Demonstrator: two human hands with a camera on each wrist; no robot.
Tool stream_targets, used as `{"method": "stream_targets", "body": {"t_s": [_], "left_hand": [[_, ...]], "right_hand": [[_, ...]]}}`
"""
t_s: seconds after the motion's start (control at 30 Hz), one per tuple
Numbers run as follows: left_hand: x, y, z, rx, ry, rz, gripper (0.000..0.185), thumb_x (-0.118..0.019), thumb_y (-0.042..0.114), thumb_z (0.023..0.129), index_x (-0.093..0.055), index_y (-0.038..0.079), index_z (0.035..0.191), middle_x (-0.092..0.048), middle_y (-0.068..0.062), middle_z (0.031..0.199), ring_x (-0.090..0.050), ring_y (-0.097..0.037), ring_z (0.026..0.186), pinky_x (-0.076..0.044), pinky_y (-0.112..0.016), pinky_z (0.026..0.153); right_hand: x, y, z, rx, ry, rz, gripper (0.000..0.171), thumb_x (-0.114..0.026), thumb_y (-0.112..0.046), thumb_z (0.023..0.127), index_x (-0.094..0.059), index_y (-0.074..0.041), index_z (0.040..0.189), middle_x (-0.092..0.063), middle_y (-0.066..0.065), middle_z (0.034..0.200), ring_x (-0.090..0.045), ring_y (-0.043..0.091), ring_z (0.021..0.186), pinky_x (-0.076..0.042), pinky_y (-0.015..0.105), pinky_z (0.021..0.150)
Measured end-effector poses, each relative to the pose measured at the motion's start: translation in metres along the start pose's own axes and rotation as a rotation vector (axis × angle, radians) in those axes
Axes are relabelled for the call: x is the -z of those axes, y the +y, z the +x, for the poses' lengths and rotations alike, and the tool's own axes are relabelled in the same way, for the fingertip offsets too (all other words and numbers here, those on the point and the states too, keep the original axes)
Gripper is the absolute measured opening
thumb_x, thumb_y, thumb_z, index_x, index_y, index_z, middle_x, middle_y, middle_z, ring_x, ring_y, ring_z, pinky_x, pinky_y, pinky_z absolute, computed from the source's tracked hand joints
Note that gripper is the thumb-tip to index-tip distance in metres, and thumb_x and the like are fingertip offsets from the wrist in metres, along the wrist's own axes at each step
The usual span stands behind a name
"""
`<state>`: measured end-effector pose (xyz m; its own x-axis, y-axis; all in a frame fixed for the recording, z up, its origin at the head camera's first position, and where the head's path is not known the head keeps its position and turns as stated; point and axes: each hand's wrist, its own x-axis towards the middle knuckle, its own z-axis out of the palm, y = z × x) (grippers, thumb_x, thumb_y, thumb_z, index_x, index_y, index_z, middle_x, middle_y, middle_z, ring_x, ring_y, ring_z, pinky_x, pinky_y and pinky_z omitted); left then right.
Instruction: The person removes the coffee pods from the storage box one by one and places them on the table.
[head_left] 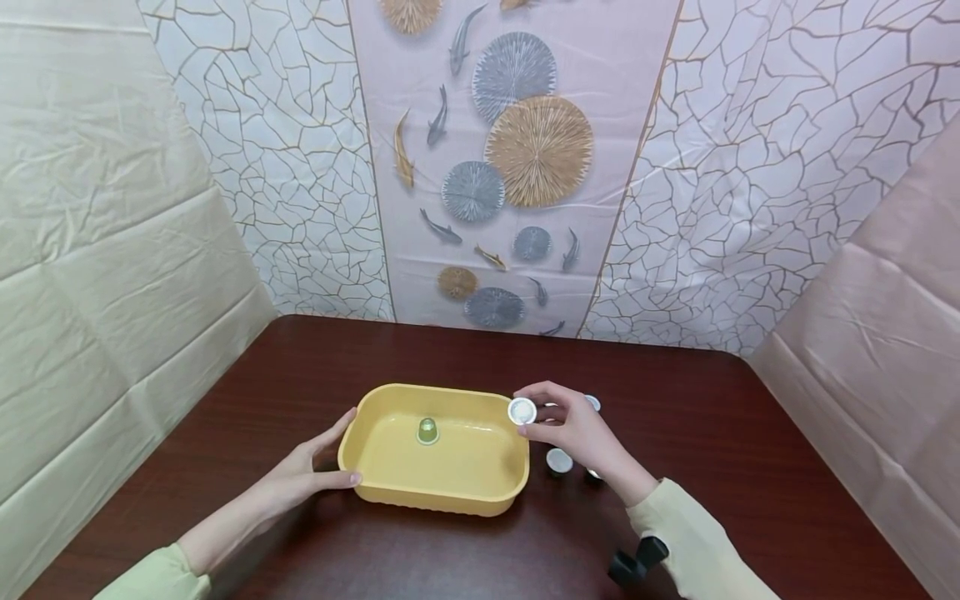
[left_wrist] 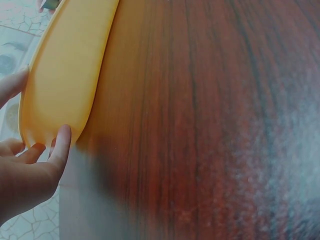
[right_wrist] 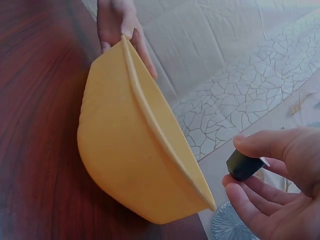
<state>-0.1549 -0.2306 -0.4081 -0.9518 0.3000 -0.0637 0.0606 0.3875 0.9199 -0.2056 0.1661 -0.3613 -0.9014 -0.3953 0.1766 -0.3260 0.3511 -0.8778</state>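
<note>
My left hand [head_left: 303, 475] grips the left end of a yellow plastic basin [head_left: 427, 502], with the thumb at its front rim and a finger at the back corner. Inside the basin a green coffee capsule [head_left: 427, 431] stands on its lid. Above the basin's right rim, my right hand [head_left: 566, 421] pinches another coffee capsule [head_left: 522, 411] between thumb and fingers. Its pale lid faces the head camera; the right wrist view shows its dark body [right_wrist: 242, 165]. In the left wrist view the left thumb [left_wrist: 62, 145] lies over the basin's rim.
Right of the basin, a capsule with a pale lid [head_left: 558, 461] stands on the dark brown table [head_left: 480, 567]. Others, one lid [head_left: 592, 402] at the back, are partly hidden by the right hand. A black device [head_left: 637, 560] is at the right sleeve. Patterned cloth hangs behind.
</note>
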Motion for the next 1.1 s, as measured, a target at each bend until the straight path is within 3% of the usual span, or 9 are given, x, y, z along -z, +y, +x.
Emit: {"method": "stream_targets", "body": {"t_s": [0.17,0.33,0.57,0.67,1.1], "left_hand": [[0.000,0.000,0.000,0.005,0.001,0.002,0.094,-0.076,0.026,0.085,-0.018,0.031,0.159,-0.024,-0.011,0.165,-0.031,-0.040,0.146,-0.030,-0.059,0.109],[0.000,0.000,0.000,0.003,-0.003,0.002,0.093,-0.076,0.026,0.085,-0.018,0.031,0.159,-0.023,-0.011,0.165,-0.030,-0.041,0.146,-0.031,-0.059,0.108],[0.000,-0.001,0.000,-0.005,-0.005,-0.002,0.093,-0.076,0.024,0.086,-0.018,0.030,0.159,-0.022,-0.010,0.165,-0.031,-0.041,0.146,-0.030,-0.060,0.109],[0.001,-0.001,0.000,0.003,-0.001,0.003,0.093,-0.076,0.024,0.086,-0.018,0.030,0.159,-0.022,-0.011,0.165,-0.032,-0.042,0.145,-0.030,-0.061,0.108],[-0.001,-0.001,-0.001,-0.009,-0.009,-0.016,0.093,-0.075,0.025,0.086,-0.018,0.030,0.159,-0.024,-0.012,0.165,-0.037,-0.040,0.143,-0.033,-0.056,0.108]], "right_hand": [[0.003,0.004,-0.010,0.006,0.029,-0.051,0.042,-0.078,-0.012,0.083,-0.064,-0.007,0.122,-0.069,0.014,0.116,-0.070,0.021,0.098,-0.054,0.023,0.078],[0.005,0.009,-0.019,0.002,0.049,-0.034,0.044,-0.079,-0.011,0.082,-0.064,-0.004,0.122,-0.068,0.016,0.116,-0.071,0.025,0.097,-0.056,0.023,0.076],[0.006,0.013,-0.033,0.003,0.070,-0.027,0.045,-0.080,-0.009,0.080,-0.064,-0.001,0.121,-0.068,0.019,0.114,-0.071,0.013,0.090,-0.057,0.024,0.073],[0.006,0.014,-0.037,0.009,0.078,-0.035,0.043,-0.080,-0.007,0.079,-0.065,-0.003,0.119,-0.069,0.017,0.111,-0.071,0.015,0.089,-0.057,0.024,0.073],[0.004,0.024,-0.057,0.015,0.123,-0.167,0.038,-0.083,-0.013,0.078,-0.068,-0.009,0.113,-0.070,0.009,0.109,-0.068,0.005,0.081,-0.054,0.024,0.073]]}}
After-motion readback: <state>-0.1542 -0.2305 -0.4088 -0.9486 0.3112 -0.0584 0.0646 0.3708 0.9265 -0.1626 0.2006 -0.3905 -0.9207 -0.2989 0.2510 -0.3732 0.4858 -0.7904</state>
